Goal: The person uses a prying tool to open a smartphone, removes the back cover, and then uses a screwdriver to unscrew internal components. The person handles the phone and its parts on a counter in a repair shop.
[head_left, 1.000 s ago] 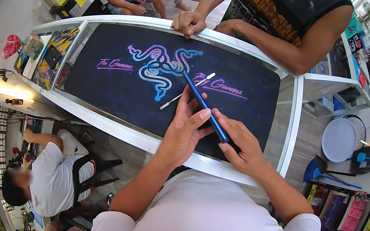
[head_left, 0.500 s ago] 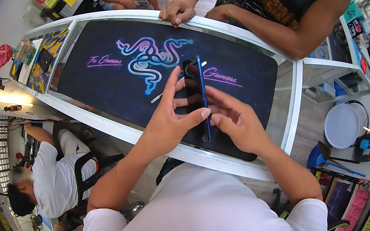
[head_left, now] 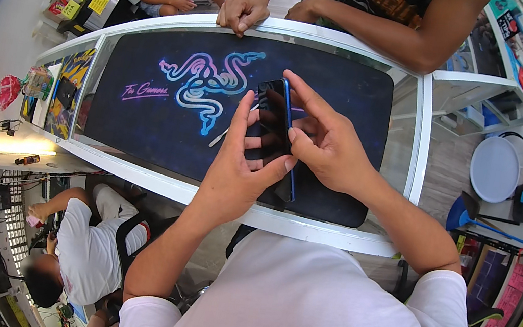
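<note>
A dark smartphone with a blue edge is held upright and tilted above the desk mat. My left hand grips it from the left, thumb at the lower edge and fingers behind the screen. On the other side, my right hand has its thumb on the phone's right edge and its index finger up by the top corner. The phone's screen looks black with reflections. Beneath lies the black desk mat with a pink and blue pattern. A thin whitish tool rests on it, partly hidden behind my left hand.
The mat lies on a white-framed glass counter. Across it, a person's hand rests on the far edge. A yellow-patterned mat with small items is at the left end. A seated co-worker is at lower left.
My right hand has moved up along the phone, its fingers now closing on the right edge. The phone has turned so more of its screen shows.
</note>
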A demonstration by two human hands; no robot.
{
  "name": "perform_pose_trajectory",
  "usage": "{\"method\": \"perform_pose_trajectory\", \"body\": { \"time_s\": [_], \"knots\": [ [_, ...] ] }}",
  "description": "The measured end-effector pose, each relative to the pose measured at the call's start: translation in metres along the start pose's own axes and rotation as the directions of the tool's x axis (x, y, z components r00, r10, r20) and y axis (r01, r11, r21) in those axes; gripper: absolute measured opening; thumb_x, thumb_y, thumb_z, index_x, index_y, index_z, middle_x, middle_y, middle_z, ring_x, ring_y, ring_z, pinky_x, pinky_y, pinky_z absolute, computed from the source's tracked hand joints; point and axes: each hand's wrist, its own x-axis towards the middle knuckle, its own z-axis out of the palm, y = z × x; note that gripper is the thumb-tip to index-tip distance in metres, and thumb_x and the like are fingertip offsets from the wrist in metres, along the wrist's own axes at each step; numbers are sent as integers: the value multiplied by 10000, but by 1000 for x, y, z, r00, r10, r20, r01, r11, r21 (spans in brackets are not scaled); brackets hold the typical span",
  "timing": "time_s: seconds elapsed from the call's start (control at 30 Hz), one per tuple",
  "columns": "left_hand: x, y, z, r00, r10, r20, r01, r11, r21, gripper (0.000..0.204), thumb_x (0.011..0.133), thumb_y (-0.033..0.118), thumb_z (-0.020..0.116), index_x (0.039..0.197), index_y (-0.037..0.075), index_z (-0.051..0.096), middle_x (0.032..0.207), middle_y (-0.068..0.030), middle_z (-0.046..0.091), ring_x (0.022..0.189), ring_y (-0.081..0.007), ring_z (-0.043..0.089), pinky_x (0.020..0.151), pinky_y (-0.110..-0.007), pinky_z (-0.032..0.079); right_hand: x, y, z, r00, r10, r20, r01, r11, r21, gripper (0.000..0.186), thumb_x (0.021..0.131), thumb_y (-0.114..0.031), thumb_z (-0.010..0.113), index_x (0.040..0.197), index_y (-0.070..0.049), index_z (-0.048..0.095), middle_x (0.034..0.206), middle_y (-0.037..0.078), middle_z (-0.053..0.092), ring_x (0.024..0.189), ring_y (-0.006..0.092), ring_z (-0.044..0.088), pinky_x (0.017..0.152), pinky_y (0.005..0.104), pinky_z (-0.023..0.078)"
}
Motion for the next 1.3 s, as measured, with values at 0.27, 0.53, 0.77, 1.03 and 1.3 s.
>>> {"method": "perform_pose_trajectory", "body": {
  "time_s": [0.27,0.53,0.77,1.03,1.3],
  "knots": [
    [2,3,4,1000,-31,6,30,999,41,1084,939,72,783,1692,42,4,1625,-276,287,1378,-311,523,1053,-394,563,11,4,-2,994,-55,-95,51,998,-35,538,974,-46,597,1504,-54,501,1292,171,644,947,130,729,835,277,582],
    [6,7,-3,998,-62,-7,62,981,185,1006,935,170,801,1688,23,150,1519,-196,459,1273,-271,601,997,-379,582,14,-5,-6,981,191,-42,-185,976,118,508,1085,-221,572,1560,-79,458,1315,103,624,1044,149,705,832,317,620],
    [30,24,-17,993,-117,25,81,815,574,1028,884,321,810,1667,9,222,1502,-256,538,1216,-304,645,1010,-407,549,6,13,-11,947,318,48,-307,848,432,669,1119,-261,539,1684,-75,234,1326,86,605,1098,172,669,923,344,637],
    [44,46,-11,974,-222,53,107,649,753,959,865,326,786,1641,50,297,1517,-310,540,1261,-412,661,1056,-430,526,8,33,-20,956,291,29,-268,834,482,690,1071,-123,558,1669,-56,220,1159,68,629,1032,159,655,925,350,640],
    [46,52,-10,977,-206,55,75,574,815,955,811,331,777,1609,31,346,1434,-324,602,1183,-438,699,1027,-432,547,13,33,-18,949,315,-5,-277,840,467,685,1018,-53,562,1636,-34,266,1044,64,632,950,142,650,839,322,638]
  ]
}}
